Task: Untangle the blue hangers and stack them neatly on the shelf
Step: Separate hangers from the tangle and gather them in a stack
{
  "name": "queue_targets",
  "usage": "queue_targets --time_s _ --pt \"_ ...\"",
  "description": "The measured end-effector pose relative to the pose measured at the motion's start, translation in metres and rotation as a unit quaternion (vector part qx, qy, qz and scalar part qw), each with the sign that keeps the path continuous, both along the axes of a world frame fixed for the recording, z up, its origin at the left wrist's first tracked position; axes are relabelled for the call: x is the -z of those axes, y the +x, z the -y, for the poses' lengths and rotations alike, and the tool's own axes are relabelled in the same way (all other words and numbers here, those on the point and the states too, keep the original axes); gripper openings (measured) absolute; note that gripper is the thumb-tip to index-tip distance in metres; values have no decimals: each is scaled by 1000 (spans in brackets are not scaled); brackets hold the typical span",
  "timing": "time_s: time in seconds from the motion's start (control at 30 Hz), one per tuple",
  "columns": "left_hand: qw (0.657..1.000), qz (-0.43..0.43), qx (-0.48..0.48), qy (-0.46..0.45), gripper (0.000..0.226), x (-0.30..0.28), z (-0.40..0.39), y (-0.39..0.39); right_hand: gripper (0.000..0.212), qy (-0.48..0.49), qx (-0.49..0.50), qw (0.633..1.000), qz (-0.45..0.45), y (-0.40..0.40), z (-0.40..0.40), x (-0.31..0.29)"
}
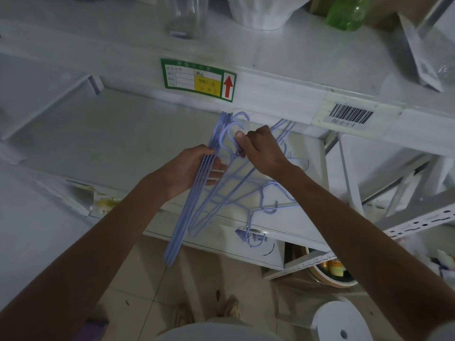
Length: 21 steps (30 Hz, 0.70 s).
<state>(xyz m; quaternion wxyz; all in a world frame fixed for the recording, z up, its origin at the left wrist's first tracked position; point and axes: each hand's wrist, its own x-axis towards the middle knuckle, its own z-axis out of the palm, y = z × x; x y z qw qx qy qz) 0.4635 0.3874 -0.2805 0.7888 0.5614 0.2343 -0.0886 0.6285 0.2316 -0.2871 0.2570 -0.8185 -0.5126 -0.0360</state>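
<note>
While both arms reach to centre frame, the left hand (194,168) grips a bundle of blue hangers (197,193), fingers curled round their aligned arms. Right hand (261,150) pinches the hooks (234,129) just below the shelf (270,94) edge. More hangers splay lower right, tangled, over the lower shelf.

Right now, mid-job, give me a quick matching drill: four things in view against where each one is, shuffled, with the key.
Things:
1. left hand
2. right hand
3. barcode label
4. green bottle

Places:
A. stuck on the shelf's front edge, at right
B. grips the aligned bundle of blue hangers
C. stands on the upper shelf
D. pinches the hanger hooks

Pairs: 1-B, 2-D, 3-A, 4-C
</note>
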Motion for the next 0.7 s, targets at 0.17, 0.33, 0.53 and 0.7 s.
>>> queue_targets --time_s 0.17,0.33,0.53,0.7 --pt "998 -7 4 -69 32 13 9 -2 49 81 -29 995 -53 -7 -19 17" --pt "996 -18 -19 -82 36 25 15 -5 51 107 23 981 -162 -4 -23 40" --pt "998 -10 -13 -63 46 32 26 -6 10 191 232 881 -365 -45 12 70" --pt "998 16 -12 -59 40 32 38 -6 41 160 156 718 -660 -81 25 70"
